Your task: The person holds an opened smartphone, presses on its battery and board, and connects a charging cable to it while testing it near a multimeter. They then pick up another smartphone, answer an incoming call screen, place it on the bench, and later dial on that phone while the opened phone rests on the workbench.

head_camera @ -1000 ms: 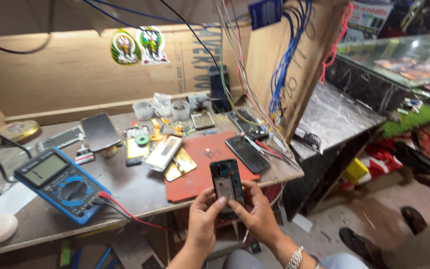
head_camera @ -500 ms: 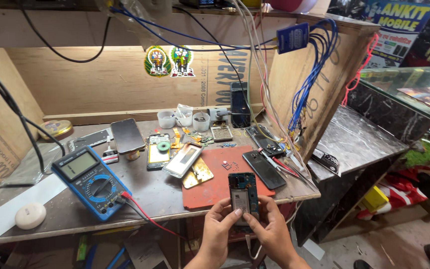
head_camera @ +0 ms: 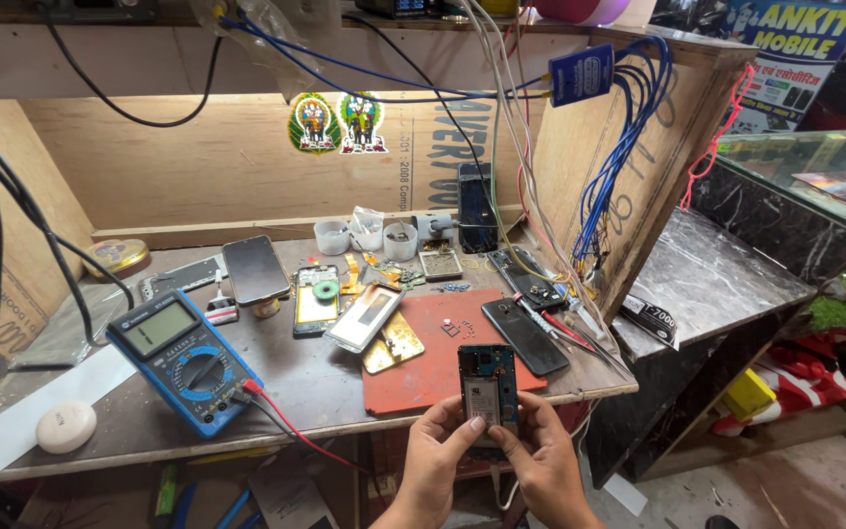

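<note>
Both hands hold an opened phone point(head_camera: 488, 386) with its back cover off, battery and board exposed, just above the front edge of a red work mat point(head_camera: 423, 364). My left hand point(head_camera: 435, 462) grips its lower left side, thumb on the battery. My right hand point(head_camera: 538, 460) grips the lower right side. On the mat behind lie a black phone point(head_camera: 524, 335) and several tiny screws point(head_camera: 450, 328).
A blue multimeter point(head_camera: 185, 357) with a red lead lies left on the bench. Phone parts, a screen frame point(head_camera: 364, 316), a dark phone point(head_camera: 255, 268) and small white cups point(head_camera: 366, 235) sit behind. Wires hang from above. A marble counter point(head_camera: 727, 284) stands right.
The camera view has tilted up and shifted, so the bench appears lower. The hands keep holding the opened phone near the mat's front edge, with the thumbs shifting on it.
</note>
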A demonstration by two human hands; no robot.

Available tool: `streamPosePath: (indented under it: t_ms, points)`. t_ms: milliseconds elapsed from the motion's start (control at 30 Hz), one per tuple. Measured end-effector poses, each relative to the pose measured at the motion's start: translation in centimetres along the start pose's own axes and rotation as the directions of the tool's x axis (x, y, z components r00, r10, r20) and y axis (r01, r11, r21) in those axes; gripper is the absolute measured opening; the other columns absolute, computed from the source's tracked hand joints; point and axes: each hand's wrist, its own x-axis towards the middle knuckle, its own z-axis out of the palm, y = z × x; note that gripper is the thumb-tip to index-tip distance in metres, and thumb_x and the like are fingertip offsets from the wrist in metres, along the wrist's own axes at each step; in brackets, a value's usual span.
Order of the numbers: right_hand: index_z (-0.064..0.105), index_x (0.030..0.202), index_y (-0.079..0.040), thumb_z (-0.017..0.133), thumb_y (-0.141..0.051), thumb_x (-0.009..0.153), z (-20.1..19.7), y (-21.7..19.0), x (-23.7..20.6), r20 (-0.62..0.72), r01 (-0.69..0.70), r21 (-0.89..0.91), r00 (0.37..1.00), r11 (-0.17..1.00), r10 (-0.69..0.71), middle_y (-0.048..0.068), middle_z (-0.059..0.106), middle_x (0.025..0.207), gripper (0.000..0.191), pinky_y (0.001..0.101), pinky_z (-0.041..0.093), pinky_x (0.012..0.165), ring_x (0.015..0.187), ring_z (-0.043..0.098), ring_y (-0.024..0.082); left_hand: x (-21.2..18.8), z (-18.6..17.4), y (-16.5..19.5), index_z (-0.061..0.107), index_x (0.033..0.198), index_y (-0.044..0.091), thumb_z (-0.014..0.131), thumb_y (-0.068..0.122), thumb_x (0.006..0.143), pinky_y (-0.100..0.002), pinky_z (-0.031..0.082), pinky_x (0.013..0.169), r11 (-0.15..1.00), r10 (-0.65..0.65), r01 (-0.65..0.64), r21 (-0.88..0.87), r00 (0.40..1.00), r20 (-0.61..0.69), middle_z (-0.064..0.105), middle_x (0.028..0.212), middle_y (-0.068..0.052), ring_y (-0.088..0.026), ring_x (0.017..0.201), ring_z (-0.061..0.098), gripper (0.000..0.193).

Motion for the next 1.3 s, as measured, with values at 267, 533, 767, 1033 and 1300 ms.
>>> streamPosePath:
  t_ms: [267,533,767,1033,1300]
  points:
    - [0.062,0.125,-0.002,0.076,-0.004,0.085,0.5,-2.8,-0.1,-0.2,0.087,-0.277,0.969,0.957,-0.146,0.004,0.072,0.088,0.043,0.0228,0.053,0.06,0.073,0.064,0.008,-0.6,1.1,0.8,0.046,0.146,0.005,0.068,0.005,0.088,-0.035,0.05,0.105,0.996,0.017,-0.022,0.088,0.998,0.054,0.068,0.129,-0.012,-0.018,0.119,0.065,0.062]
    - [0.062,0.125,-0.011,0.08,-0.025,0.083,1.5,-5.5,-1.1,-0.032,0.183,-0.698,0.958,0.693,-0.285,0.005,0.076,0.092,0.048,0.0298,0.059,0.068,0.078,0.075,0.017,-1.2,0.9,0.7,0.042,0.153,0.0,0.063,0.012,0.096,-0.038,0.044,0.113,1.0,0.004,-0.009,0.022,0.968,0.249,0.056,0.149,-0.015,-0.023,0.137,0.054,0.062]
    - [0.06,0.129,-0.015,0.08,-0.025,0.077,2.8,-7.1,-1.6,0.03,0.129,-0.712,0.988,0.69,-0.153,0.005,0.069,0.097,0.057,0.0323,0.06,0.069,0.08,0.073,0.02,-1.1,0.7,-0.2,0.041,0.155,0.002,0.058,0.009,0.101,-0.038,0.047,0.113,0.998,-0.011,0.026,-0.063,0.971,0.24,0.058,0.14,-0.016,-0.025,0.131,0.058,0.057]
    - [0.061,0.129,-0.011,0.083,-0.026,0.077,2.7,-7.4,-1.6,0.129,0.257,-0.696,0.963,0.67,-0.235,0.008,0.069,0.104,0.058,0.0348,0.057,0.078,0.089,0.071,0.023,-0.9,0.0,-0.3,0.047,0.149,0.002,0.05,0.019,0.108,-0.04,0.048,0.105,0.936,-0.105,0.169,-0.308,0.971,0.213,0.064,0.13,-0.013,-0.024,0.121,0.061,0.044]
    - [0.064,0.123,-0.007,0.079,-0.015,0.085,2.0,-6.4,-1.6,0.088,0.28,-0.582,0.955,0.764,-0.283,0.008,0.067,0.104,0.042,0.0311,0.057,0.08,0.089,0.069,0.019,-1.4,0.2,0.5,0.054,0.139,0.005,0.038,0.035,0.109,-0.042,0.048,0.105,0.905,-0.23,0.261,-0.337,0.965,0.128,0.067,0.129,-0.009,-0.023,0.118,0.063,0.046]
